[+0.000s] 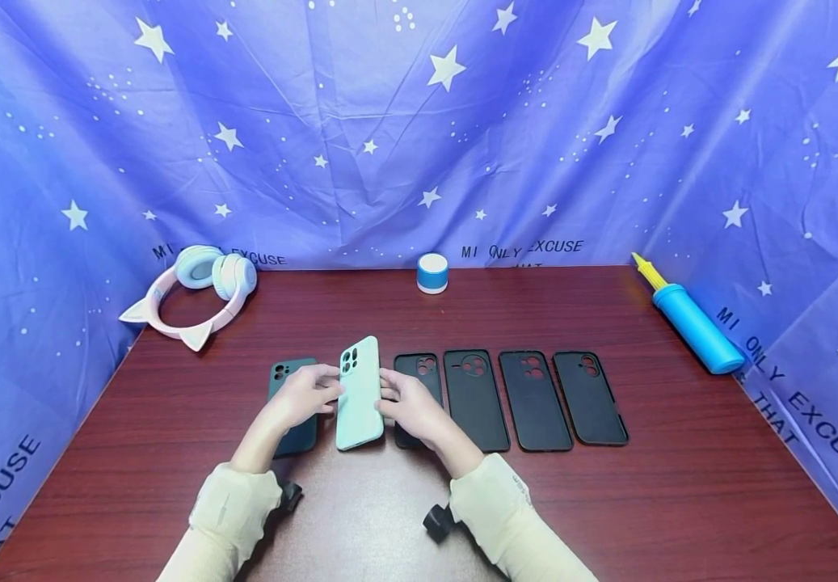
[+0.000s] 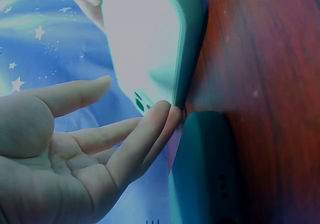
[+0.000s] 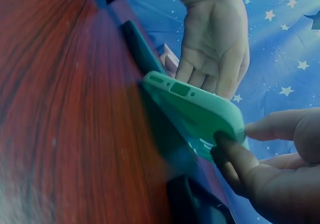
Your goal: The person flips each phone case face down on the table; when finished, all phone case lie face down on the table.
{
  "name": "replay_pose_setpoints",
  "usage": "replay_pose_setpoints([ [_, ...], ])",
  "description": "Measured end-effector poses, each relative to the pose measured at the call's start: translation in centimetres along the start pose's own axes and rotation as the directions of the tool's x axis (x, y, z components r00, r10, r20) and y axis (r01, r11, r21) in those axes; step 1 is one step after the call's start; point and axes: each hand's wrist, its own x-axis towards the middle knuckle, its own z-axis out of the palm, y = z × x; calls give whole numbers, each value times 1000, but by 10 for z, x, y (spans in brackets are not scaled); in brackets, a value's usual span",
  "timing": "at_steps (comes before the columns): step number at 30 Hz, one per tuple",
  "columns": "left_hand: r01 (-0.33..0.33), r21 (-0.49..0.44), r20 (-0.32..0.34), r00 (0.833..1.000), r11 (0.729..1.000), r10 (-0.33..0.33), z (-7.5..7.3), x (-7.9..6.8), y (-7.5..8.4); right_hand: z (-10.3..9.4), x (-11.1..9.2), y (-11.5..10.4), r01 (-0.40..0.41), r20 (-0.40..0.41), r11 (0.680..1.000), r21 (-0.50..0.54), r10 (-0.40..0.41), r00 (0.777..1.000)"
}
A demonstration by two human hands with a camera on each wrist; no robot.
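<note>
A mint green phone case (image 1: 359, 404) is tilted up off the dark table between my two hands, its camera cutouts toward the top left. My right hand (image 1: 419, 408) pinches its right edge; in the right wrist view the thumb is outside the case (image 3: 200, 107) and the fingertips curl into its hollow inner side. My left hand (image 1: 302, 398) has its fingers extended, fingertips right at the case's left edge, with the thumb held apart in the left wrist view. Beneath the left hand lies a dark green phone case (image 1: 296, 440), partly hidden by it.
Right of the mint case, a black phone case (image 1: 407, 436) lies partly behind my right hand. Three more black cases (image 1: 477, 408) continue that row. Cat-ear headphones (image 1: 193, 331), a small blue-and-white cylinder (image 1: 432, 275) and a blue hand pump (image 1: 698, 327) stand farther back, before a starry curtain.
</note>
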Motion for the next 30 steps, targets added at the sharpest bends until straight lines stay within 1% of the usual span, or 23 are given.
replay_pose_setpoints([
  [3, 11, 38, -14, 1000, 999, -11, 0, 0, 1, -1, 0, 1, -10, -39, 991, -131, 5, 999],
  [7, 26, 87, -31, 999, 996, -23, -1, -1, 3, 0, -2, 0, -14, -63, 961, -278, -4, 998],
  [12, 39, 188, -53, 998, 981, -30, -2, -1, 4, 1, -3, -3, -43, -73, 923, -382, 17, 997],
  [16, 37, 247, -59, 998, 968, -23, -2, 0, 4, 2, -4, -5, -30, -56, 887, -462, 4, 998],
  [18, 40, 261, -63, 998, 964, -24, -1, -1, 5, 3, -5, -7, -13, -41, 870, -493, -8, 999],
  [21, 42, 282, -67, 997, 958, -24, -1, -1, 6, 4, -7, -9, 3, -22, 856, -518, -17, 1000],
  [24, 43, 299, -72, 997, 953, -23, -2, -1, 6, 4, -8, -11, 12, -12, 852, -524, -21, 1000],
  [30, 49, 330, -75, 997, 943, -25, -2, -3, 9, 5, -8, -10, 24, -3, 855, -518, -30, 1000],
])
